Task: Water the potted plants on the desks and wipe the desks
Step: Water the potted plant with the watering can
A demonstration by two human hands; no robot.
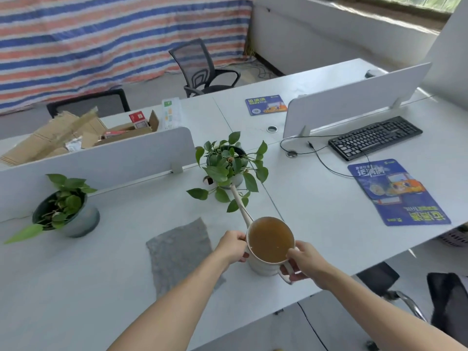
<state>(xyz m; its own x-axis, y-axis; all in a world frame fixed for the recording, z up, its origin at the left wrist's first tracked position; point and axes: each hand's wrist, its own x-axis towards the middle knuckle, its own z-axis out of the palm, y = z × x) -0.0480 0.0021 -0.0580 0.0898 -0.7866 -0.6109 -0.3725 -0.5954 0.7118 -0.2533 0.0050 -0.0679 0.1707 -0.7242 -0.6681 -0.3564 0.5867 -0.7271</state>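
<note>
wall: striped tarp (101, 41) — red, blue, white | black mesh chair (192, 59) | window (405, 2) — daylight | floor (147, 89): grey

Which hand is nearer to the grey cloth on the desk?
Left. The left hand grips the side of the watering can, just right of the grey cloth; the right hand holds the can's opposite side, farther away.

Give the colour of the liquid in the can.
Murky amber-brown liquid in the can; head view shows it best.
</note>
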